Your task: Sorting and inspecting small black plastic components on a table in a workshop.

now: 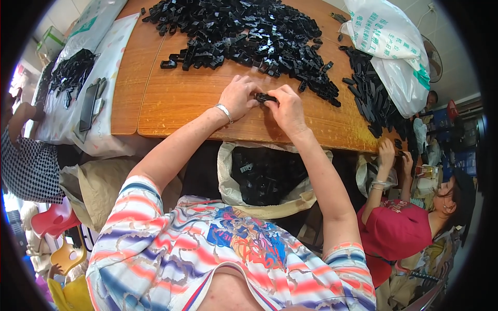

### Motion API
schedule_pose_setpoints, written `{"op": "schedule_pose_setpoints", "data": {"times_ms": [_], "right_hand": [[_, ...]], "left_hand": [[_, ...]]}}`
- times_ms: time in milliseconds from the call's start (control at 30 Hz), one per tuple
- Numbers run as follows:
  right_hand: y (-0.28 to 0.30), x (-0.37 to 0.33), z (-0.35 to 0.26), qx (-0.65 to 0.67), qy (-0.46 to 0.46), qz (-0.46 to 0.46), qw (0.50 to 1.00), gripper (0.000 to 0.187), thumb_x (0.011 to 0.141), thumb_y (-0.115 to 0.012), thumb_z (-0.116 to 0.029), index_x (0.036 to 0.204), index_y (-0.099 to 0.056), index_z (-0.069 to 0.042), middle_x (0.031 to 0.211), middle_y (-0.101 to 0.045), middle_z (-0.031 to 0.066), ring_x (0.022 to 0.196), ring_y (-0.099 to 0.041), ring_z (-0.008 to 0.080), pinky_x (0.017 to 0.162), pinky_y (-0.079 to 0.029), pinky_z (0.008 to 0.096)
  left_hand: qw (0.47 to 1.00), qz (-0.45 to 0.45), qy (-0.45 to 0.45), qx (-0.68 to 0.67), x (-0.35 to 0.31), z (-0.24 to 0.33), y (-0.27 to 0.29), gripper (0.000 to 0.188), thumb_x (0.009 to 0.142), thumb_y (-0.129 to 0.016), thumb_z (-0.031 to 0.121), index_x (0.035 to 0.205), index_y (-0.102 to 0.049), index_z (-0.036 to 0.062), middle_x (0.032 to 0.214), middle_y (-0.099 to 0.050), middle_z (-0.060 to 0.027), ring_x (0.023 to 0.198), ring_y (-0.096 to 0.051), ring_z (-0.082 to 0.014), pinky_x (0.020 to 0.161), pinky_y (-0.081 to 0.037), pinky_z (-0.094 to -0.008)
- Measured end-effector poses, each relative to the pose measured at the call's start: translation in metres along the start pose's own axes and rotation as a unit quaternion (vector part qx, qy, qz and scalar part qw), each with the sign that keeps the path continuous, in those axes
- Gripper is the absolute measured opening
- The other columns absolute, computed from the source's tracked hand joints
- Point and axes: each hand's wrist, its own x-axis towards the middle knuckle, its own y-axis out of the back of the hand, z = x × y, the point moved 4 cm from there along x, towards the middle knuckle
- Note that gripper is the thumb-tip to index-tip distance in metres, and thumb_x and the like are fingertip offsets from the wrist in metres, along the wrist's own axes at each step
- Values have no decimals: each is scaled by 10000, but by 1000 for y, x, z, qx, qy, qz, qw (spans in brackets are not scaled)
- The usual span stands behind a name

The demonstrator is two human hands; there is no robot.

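Note:
A small black plastic part [266, 97] is held just above the wooden table [192, 109], between my two hands. My left hand [239, 98], with a bracelet at its wrist, pinches the part's left end. The thumb and fingers of my right hand [287, 110] close on its right end. Beyond my hands lies a large heap of similar black plastic parts [244, 36]. Below the table edge, an open white sack [225, 171] holds more black pieces. My fingers cover some of the held part, so its exact kind is unclear.
Long black pieces [371, 85] lie at the right beside a white plastic bag [389, 41]. A co-worker in a red shirt [397, 230] works there. At left, a phone [88, 108] and thin black parts [72, 72] rest on a covered table; another person's checked garment [31, 168] shows.

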Motion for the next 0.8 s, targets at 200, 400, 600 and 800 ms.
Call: {"op": "schedule_pose_setpoints", "data": {"times_ms": [200,400,600,800], "right_hand": [[-2,6,-1,-39,15,-35,999,208,719,-772,-48,919,-718,-33,888,-630,120,795,-640,321,705,-521,394],[-4,4,5,18,-26,-11,999,223,705,-785,-51,917,-718,-32,875,-639,114,778,-647,317,690,-526,384],[-5,8,9,-32,24,-23,999,197,746,-759,-73,934,-711,-43,892,-625,109,744,-645,307,675,-529,382],[-18,-6,-10,-248,115,-68,960,223,849,-599,-117,1030,-609,13,959,-560,130,909,-603,279,713,-539,360]], "left_hand": [[1000,-12,8,-11,0,-1,1,234,736,-762,151,961,-717,102,1004,-622,-79,1018,-535,-298,927,-460,-372],[1000,-9,13,-14,2,-2,-1,225,740,-755,144,957,-716,103,990,-618,-72,1010,-533,-290,910,-462,-376],[1000,1,4,-23,4,-4,-3,245,719,-777,144,949,-706,97,962,-615,-56,964,-525,-281,876,-461,-364],[1000,20,-4,-12,4,-4,-2,228,732,-761,155,945,-704,98,959,-611,-71,973,-525,-288,884,-459,-370]]}}
